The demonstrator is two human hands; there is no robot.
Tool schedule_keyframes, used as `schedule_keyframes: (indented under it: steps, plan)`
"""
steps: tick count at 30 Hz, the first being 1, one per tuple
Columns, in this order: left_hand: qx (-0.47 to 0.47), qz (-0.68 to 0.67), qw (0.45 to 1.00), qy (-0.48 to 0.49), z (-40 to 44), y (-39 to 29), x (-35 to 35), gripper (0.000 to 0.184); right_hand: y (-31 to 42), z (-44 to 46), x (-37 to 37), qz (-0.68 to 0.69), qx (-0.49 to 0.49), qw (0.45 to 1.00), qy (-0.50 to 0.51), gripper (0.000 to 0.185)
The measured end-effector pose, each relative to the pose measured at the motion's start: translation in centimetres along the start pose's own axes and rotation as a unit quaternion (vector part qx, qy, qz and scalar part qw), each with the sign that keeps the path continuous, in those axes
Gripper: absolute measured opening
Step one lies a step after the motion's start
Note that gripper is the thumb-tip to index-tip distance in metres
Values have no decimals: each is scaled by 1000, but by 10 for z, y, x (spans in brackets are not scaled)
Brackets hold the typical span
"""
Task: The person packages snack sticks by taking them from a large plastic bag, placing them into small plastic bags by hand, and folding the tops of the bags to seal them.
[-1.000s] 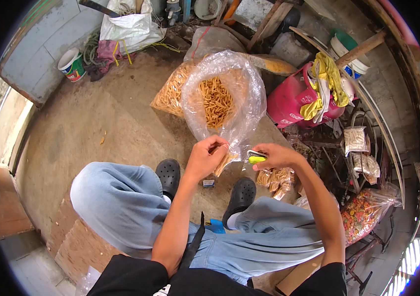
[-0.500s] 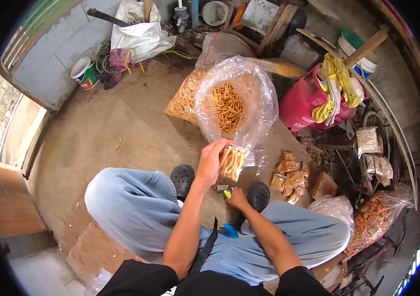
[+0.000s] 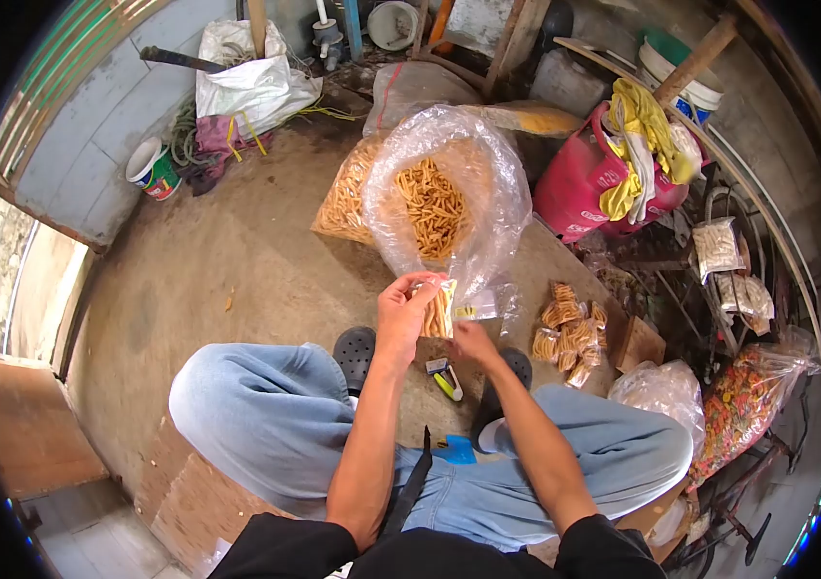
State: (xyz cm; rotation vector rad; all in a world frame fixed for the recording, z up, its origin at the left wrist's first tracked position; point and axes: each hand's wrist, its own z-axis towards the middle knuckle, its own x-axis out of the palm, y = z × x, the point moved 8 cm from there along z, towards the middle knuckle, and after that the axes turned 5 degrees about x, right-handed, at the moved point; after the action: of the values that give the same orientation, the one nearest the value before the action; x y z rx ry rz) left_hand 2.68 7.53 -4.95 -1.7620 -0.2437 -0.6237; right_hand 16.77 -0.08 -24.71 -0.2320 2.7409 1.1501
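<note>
My left hand [image 3: 403,317] pinches the top of a small clear packet [image 3: 437,311] filled with stick snacks. Close to the packet's lower right corner is my right hand [image 3: 473,343], fingers drawn together; whether it grips anything is too small to tell. Beyond both hands a large open plastic bag [image 3: 497,198] holds many brown stick snacks [image 3: 430,207]. A green-and-black stapler [image 3: 448,383] lies on the floor below the hands, beside a small box [image 3: 437,366]. Several filled packets [image 3: 573,333] are piled to the right.
Dark clogs [image 3: 355,355] are on my feet. Pink containers [image 3: 579,183] with yellow gloves [image 3: 644,135] stand at the right. A wooden block [image 3: 639,344], a clear bag [image 3: 661,396] and a bag of colourful snacks [image 3: 743,405] lie nearer. A small bucket [image 3: 154,170] is at the left.
The stapler has left my right hand and now lies on the floor. My right hand has moved up to the packet, which my left hand still holds.
</note>
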Motion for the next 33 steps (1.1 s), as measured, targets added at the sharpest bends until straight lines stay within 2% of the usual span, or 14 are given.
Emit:
schedule_keyframes:
  steps: [2,3,5,6,8,11,13,16,19,22,23,25,29,33]
  plan:
    - [-27,-18,999,-42,1,8,-7,17,75,-40,-5,211,-78,973,56,49]
    - [-30,-18,999,-40,2,10,-6,17,97,-55,-5,213,-76,973,54,49]
    - [-8,3,996,-86,2,10,-12,18,141,-82,-5,367,-135,915,100,48]
    - [-11,3,996,-83,3,12,-13,18,154,-95,-8,369,-134,915,97,48]
    - [5,-27,996,-85,4,12,-15,20,180,-117,-5,111,-207,968,91,46]
    - [-20,-78,992,-94,5,16,-14,22,172,-109,-7,47,-183,981,46,43]
    - [-19,-67,995,-76,4,13,-9,25,169,-107,-13,53,-173,982,53,40]
    - [-6,-24,993,-119,2,3,-16,29,161,-107,-47,120,-133,983,47,39]
    - [-5,-28,990,-135,2,-4,-24,36,127,-89,-116,283,-95,954,-38,27]
    - [-1,-48,984,-171,2,-6,-35,37,59,-63,-181,450,-41,883,-125,20]
    - [-1,-58,983,-173,2,-5,-37,35,38,-54,-194,449,-41,884,-124,20]
    - [-1,-68,982,-175,2,-4,-39,33,-29,-43,-212,500,42,848,-174,23]
    - [-33,-64,982,-177,-1,1,-39,25,-163,-29,-206,447,199,847,-209,29]
    - [-47,-65,982,-171,0,12,-40,17,-202,-43,-186,429,251,832,-246,32]
